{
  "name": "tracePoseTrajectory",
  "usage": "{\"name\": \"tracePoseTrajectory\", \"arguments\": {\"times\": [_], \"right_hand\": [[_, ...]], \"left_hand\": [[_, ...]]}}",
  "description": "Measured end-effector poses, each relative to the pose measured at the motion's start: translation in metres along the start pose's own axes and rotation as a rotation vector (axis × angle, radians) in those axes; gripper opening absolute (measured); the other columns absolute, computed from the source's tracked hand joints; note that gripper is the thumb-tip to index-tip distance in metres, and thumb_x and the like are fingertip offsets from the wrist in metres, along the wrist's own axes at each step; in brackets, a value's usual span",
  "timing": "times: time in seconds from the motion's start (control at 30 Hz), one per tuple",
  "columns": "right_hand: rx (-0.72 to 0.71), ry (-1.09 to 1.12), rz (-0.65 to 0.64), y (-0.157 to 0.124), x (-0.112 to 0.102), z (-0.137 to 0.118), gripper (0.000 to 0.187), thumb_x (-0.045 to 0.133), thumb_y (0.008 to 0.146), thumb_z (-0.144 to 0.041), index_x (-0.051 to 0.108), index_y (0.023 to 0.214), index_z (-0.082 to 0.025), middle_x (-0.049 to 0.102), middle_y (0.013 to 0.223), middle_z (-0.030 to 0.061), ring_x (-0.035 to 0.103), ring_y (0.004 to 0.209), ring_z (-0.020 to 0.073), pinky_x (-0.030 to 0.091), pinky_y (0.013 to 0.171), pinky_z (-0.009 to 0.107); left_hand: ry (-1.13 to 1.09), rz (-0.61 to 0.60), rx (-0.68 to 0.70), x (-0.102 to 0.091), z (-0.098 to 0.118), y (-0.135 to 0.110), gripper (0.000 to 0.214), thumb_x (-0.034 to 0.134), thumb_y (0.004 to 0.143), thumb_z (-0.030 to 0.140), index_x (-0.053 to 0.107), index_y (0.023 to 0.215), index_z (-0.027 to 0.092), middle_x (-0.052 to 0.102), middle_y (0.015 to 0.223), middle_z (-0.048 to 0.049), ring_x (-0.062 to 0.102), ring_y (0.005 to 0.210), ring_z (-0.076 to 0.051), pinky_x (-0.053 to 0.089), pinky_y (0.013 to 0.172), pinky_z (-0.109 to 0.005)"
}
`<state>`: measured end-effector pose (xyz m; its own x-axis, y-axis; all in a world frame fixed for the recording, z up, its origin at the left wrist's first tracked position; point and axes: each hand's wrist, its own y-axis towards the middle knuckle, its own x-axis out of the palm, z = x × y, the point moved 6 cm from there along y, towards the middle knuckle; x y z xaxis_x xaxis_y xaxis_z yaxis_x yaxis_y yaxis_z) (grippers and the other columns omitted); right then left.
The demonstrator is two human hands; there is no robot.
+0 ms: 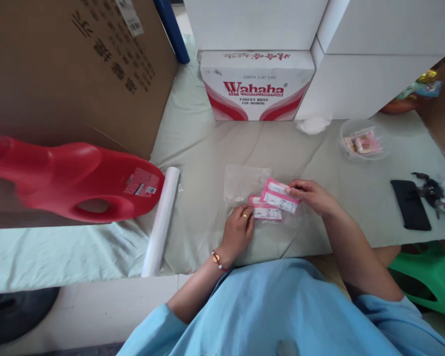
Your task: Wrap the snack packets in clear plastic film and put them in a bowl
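Observation:
My right hand (313, 197) pinches a small flat pink-and-white packet (281, 195) by its right end and holds it tilted. Beneath it lies a second pink-and-white packet (267, 213), partly covered by the first. My left hand (240, 226), with a ring and a beaded bracelet, has its fingers closed at the left end of this lower packet; the fingertips are partly hidden. A clear plastic bag (241, 182) is spread flat on the cloth just beyond my left hand. The printing on both packets is too small to read.
A white film roll (161, 222) and a large red jug (85, 183) lie at the left, by a big cardboard box (77, 74). A Wahaha carton (257, 89) stands at the back. To the right are a clear bowl (363, 141) with small packets, a black phone (411, 205) and keys (430, 190).

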<state>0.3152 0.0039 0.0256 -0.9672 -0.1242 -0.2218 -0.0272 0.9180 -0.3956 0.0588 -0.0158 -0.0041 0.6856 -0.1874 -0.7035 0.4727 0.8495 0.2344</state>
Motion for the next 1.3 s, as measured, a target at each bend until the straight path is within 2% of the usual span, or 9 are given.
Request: {"name": "tracePoseTrajectory", "arguments": {"times": [0.27, 0.47, 0.57, 0.63, 0.77, 0.83, 1.0, 1.13, 1.3], "right_hand": [[-0.102, 0.023, 0.534, 0.076, -0.088, -0.023, 0.030, 0.074, 0.088, -0.049, 0.068, 0.081, -0.020, 0.062, 0.075, 0.0014, 0.054, 0.066, 0.0149, 0.045, 0.063, 0.029], [-0.008, -0.336, 0.496, 0.148, -0.077, -0.034, 0.023, 0.074, 0.089, -0.027, 0.066, 0.069, -0.019, 0.059, 0.066, 0.0026, 0.056, 0.070, 0.0185, 0.045, 0.073, 0.033], [-0.160, -0.475, 0.575, 0.130, -0.065, -0.053, 0.015, 0.071, 0.092, -0.030, 0.074, 0.086, -0.017, 0.069, 0.086, 0.0094, 0.063, 0.088, 0.0238, 0.049, 0.087, 0.037], [-0.317, -0.476, 0.517, 0.099, -0.050, -0.064, 0.026, 0.064, 0.098, -0.040, 0.076, 0.103, -0.018, 0.072, 0.103, 0.0117, 0.065, 0.099, 0.0251, 0.050, 0.093, 0.038], [-0.429, -0.462, 0.000, 0.034, 0.002, -0.055, 0.043, 0.065, 0.097, -0.055, 0.074, 0.127, -0.025, 0.075, 0.118, 0.0094, 0.067, 0.110, 0.0269, 0.051, 0.096, 0.038], [-0.407, -0.549, -0.104, 0.015, 0.018, -0.038, 0.046, 0.076, 0.090, -0.048, 0.073, 0.130, -0.026, 0.076, 0.115, 0.0100, 0.066, 0.110, 0.0287, 0.050, 0.098, 0.040], [-0.305, -0.747, -0.020, 0.015, 0.027, 0.003, 0.017, 0.068, 0.094, -0.028, 0.076, 0.106, -0.020, 0.076, 0.098, 0.0098, 0.064, 0.092, 0.0252, 0.047, 0.090, 0.037], [-0.307, -0.742, -0.009, 0.018, 0.026, 0.005, 0.013, 0.070, 0.094, -0.030, 0.076, 0.099, -0.020, 0.075, 0.095, 0.0078, 0.062, 0.088, 0.0227, 0.044, 0.083, 0.032], [-0.294, -0.758, -0.053, 0.031, 0.015, -0.006, 0.016, 0.068, 0.093, -0.028, 0.078, 0.102, -0.020, 0.076, 0.094, 0.0074, 0.064, 0.084, 0.0220, 0.046, 0.080, 0.032]], "left_hand": [[0.012, 0.003, 0.033, 0.001, -0.002, -0.001, 0.032, 0.050, 0.107, 0.026, 0.063, 0.134, 0.018, 0.069, 0.131, -0.0151, 0.066, 0.121, -0.024, 0.057, 0.104, -0.043], [0.098, -0.035, 0.013, -0.002, 0.002, 0.016, 0.036, 0.051, 0.106, 0.026, 0.065, 0.138, 0.018, 0.063, 0.142, -0.0174, 0.061, 0.128, -0.028, 0.054, 0.107, -0.047], [0.218, -0.087, -0.004, -0.007, 0.003, 0.031, 0.037, 0.057, 0.102, 0.025, 0.068, 0.137, 0.021, 0.064, 0.143, -0.0162, 0.058, 0.124, -0.032, 0.052, 0.105, -0.053], [0.250, -0.127, -0.015, -0.011, 0.000, 0.040, 0.030, 0.061, 0.101, 0.027, 0.074, 0.127, 0.023, 0.069, 0.136, -0.0138, 0.057, 0.120, -0.033, 0.051, 0.102, -0.053], [0.197, -0.116, -0.023, -0.014, -0.011, 0.055, 0.020, 0.061, 0.101, 0.028, 0.080, 0.106, 0.026, 0.073, 0.122, -0.0103, 0.055, 0.123, -0.031, 0.049, 0.101, -0.051], [0.180, -0.107, -0.022, -0.011, -0.015, 0.064, 0.019, 0.061, 0.100, 0.026, 0.080, 0.101, 0.027, 0.073, 0.119, -0.0095, 0.055, 0.124, -0.031, 0.047, 0.104, -0.051], [0.271, 0.000, -0.064, -0.017, -0.009, 0.079, 0.021, 0.067, 0.092, 0.020, 0.077, 0.110, 0.019, 0.064, 0.134, -0.0183, 0.049, 0.136, -0.038, 0.044, 0.109, -0.056], [0.334, 0.120, -0.002, -0.032, 0.019, 0.062, 0.029, 0.057, 0.099, 0.022, 0.073, 0.123, 0.024, 0.066, 0.134, -0.0162, 0.053, 0.133, -0.034, 0.043, 0.109, -0.056], [0.339, -0.203, 0.202, -0.003, 0.045, 0.032, 0.036, 0.050, 0.101, 0.017, 0.071, 0.130, 0.027, 0.074, 0.127, -0.0123, 0.065, 0.119, -0.027, 0.048, 0.096, -0.044]]}}
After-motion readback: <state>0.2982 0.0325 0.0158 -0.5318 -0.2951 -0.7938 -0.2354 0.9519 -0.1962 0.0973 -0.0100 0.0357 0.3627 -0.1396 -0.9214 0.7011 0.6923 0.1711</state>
